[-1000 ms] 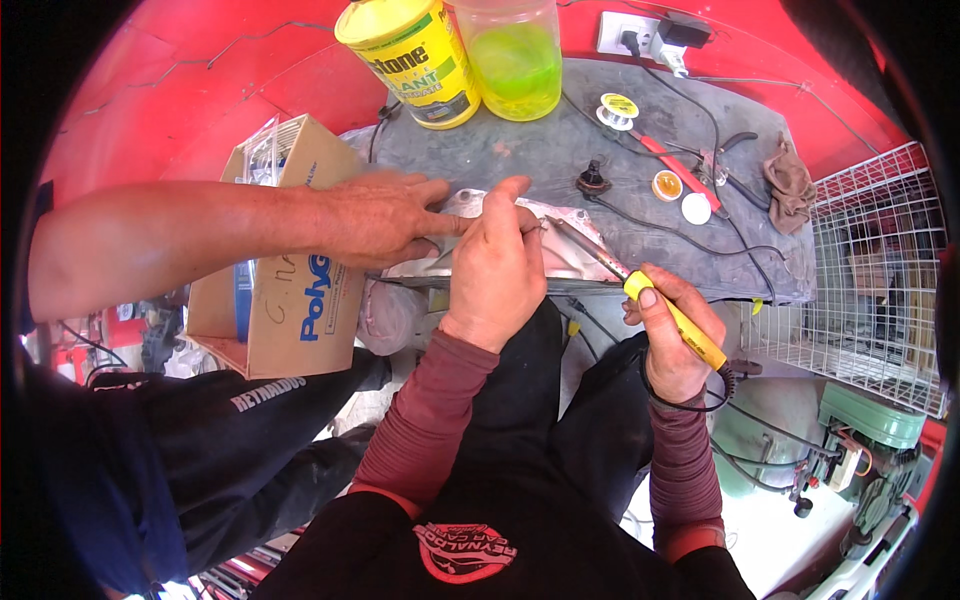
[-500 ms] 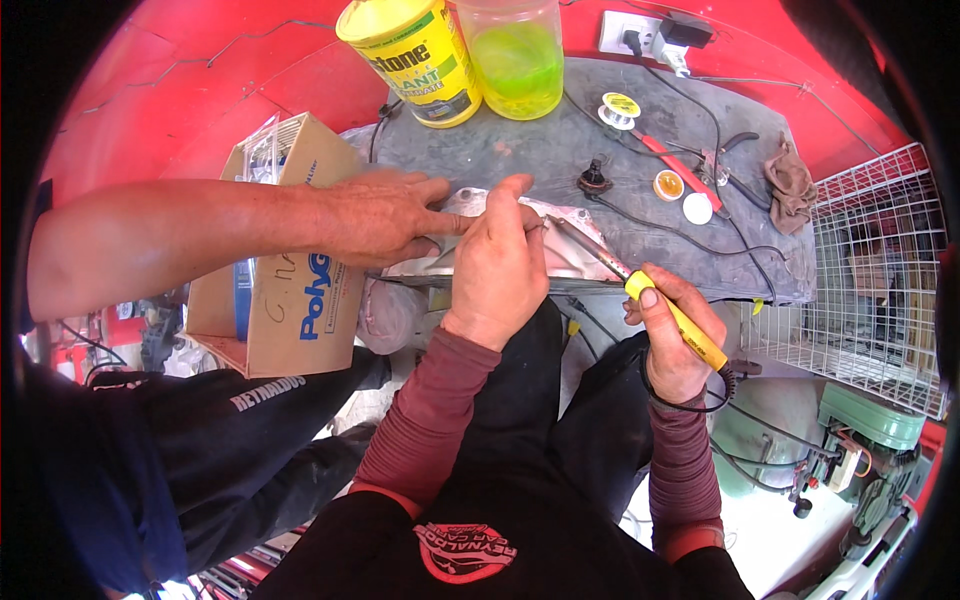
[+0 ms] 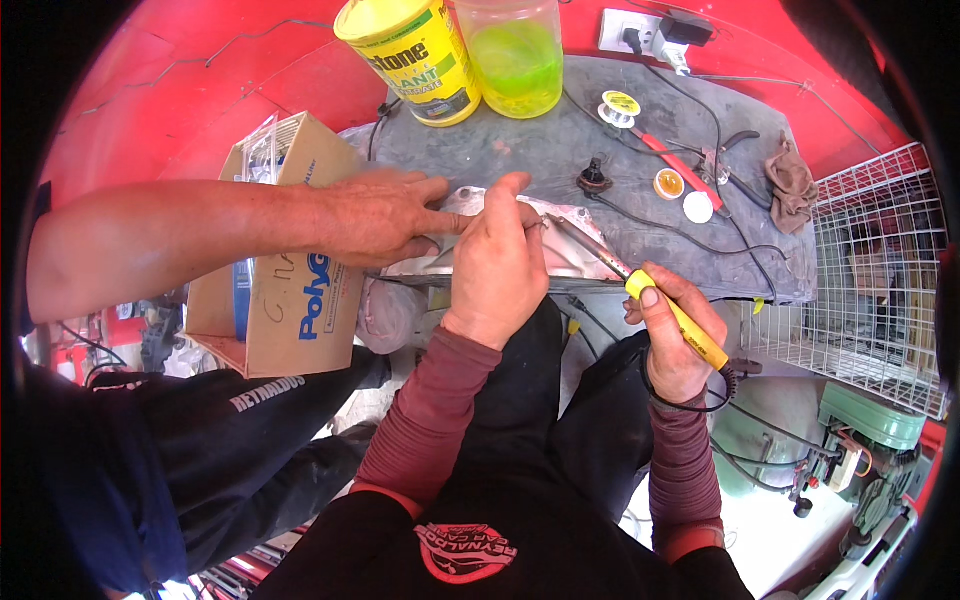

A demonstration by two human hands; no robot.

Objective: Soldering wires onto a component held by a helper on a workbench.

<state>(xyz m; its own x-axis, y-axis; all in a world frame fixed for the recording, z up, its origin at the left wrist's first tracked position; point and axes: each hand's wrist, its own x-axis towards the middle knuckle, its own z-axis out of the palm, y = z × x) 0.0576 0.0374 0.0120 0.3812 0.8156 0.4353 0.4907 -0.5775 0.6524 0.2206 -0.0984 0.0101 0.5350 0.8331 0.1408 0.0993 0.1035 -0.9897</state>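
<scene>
Nearest to me, my right hand (image 3: 672,335) is closed around the yellow handle of a soldering iron (image 3: 640,290), whose shaft slants up and left so that its tip comes in at the pale metal part (image 3: 585,262) on the near edge of the bench (image 3: 560,150). The iron's dark cord curls under my right wrist. A little farther and to the left, my left hand (image 3: 497,262) lies knuckles-up on that part, fingers curled over it and pinched at the tips; I cannot tell what, if anything, they hold. The part sits at the near edge of the grey bench, mostly hidden under the hands.

From the left, another person's hand (image 3: 375,215) reaches in on a bare forearm and rests flat on the same part, its fingertips just beside my left thumb. Below that arm stands an open cardboard box (image 3: 285,300).

Farther across the bench lie a small black knob-like piece (image 3: 594,182), two round tins, one amber (image 3: 668,184) and one white (image 3: 698,207), a red-handled tool (image 3: 672,160), a brown rag (image 3: 790,185) and a solder spool (image 3: 620,104). At the far edge stand a yellow can (image 3: 410,55) and a jar of green liquid (image 3: 512,60).
</scene>
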